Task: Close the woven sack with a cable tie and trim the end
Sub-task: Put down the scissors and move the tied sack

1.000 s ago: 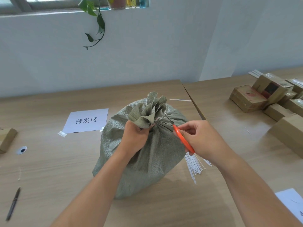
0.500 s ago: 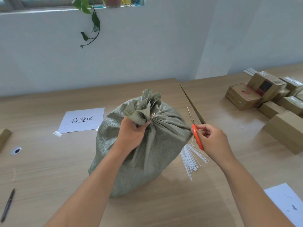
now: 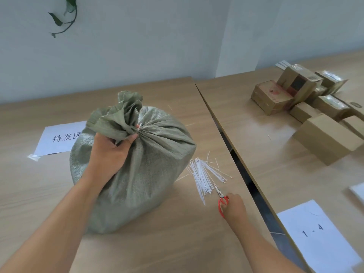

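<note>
A full green woven sack (image 3: 149,164) stands upright on the wooden table. Its gathered neck is cinched by a white cable tie (image 3: 139,127), of which only a short stub shows. My left hand (image 3: 110,152) grips the bunched neck just below the ruffled top. My right hand (image 3: 233,205) is down at the table surface to the right of the sack, fingers still on the red-handled scissors (image 3: 221,199), whose blades lie flat and point toward a loose bundle of white cable ties (image 3: 204,176).
A paper sheet with Chinese characters (image 3: 61,137) lies left of the sack. A gap (image 3: 246,174) separates this table from a second one, which carries several cardboard boxes (image 3: 307,107) and a sheet marked "1 - 4" (image 3: 315,233). Cut tie scraps lie scattered nearby.
My right hand took the scissors away from the sack's neck and lowered them to the table beside the tie bundle. The long tie tail is gone. My left hand kept its grip.
</note>
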